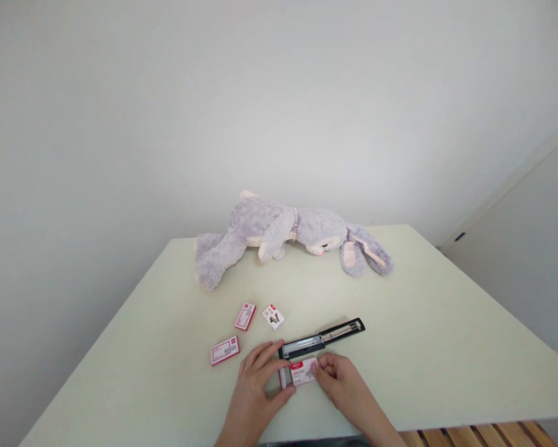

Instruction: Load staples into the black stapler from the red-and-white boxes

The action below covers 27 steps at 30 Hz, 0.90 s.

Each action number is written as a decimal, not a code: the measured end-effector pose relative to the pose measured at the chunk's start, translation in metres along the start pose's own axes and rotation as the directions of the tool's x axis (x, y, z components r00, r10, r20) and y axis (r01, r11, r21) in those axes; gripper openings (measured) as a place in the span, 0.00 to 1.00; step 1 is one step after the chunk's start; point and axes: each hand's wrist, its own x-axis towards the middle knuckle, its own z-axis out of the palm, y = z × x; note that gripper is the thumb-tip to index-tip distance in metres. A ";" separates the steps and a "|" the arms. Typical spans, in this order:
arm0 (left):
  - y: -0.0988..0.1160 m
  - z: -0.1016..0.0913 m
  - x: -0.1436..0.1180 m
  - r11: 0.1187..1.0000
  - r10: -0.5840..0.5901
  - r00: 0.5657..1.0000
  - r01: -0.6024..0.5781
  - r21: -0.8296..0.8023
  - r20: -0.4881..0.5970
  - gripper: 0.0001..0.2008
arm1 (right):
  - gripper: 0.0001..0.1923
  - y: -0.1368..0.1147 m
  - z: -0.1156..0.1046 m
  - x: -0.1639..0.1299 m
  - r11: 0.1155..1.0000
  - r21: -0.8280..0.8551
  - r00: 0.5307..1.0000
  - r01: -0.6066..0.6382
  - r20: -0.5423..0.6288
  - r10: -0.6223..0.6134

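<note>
Near the front edge of the pale table (447, 347), my left hand (255, 382) and my right hand (339, 379) hold a small red-and-white staple box (300, 371) between their fingertips, one hand at each end. Just behind the box lies a black stapler (323, 338), folded out flat, its long body running up to the right. My left fingertips are close to the stapler's near end.
Two more red-and-white staple boxes (225, 350) (245, 316) and a small white box (273, 316) lie left of the stapler. A grey plush rabbit (283, 233) lies on its side at the table's back. White wall behind; wooden slats (484, 436) show below the front right edge.
</note>
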 end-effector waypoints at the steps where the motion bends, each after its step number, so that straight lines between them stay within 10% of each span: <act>1: -0.002 0.000 0.000 1.000 0.006 1.000 -0.006 0.002 -0.007 0.18 | 0.21 0.001 -0.006 -0.001 1.000 -0.029 1.000 -0.009 -0.009 0.008; 11: 0.000 0.001 -0.001 1.000 0.003 0.999 -0.002 0.023 -0.034 0.22 | 0.15 -0.053 -0.012 -0.008 0.904 -0.402 0.975 0.143 -0.097 -0.198; 19: -0.003 0.006 -0.001 1.000 -0.004 0.999 0.004 0.012 -0.042 0.20 | 0.08 -0.049 0.032 0.018 0.984 -0.051 0.984 0.168 -0.058 -0.171; 27: -0.004 0.004 -0.001 0.999 -0.004 0.999 0.002 -0.036 -0.052 0.25 | 0.05 -0.078 0.031 0.007 0.911 -0.303 0.959 0.281 0.055 -0.278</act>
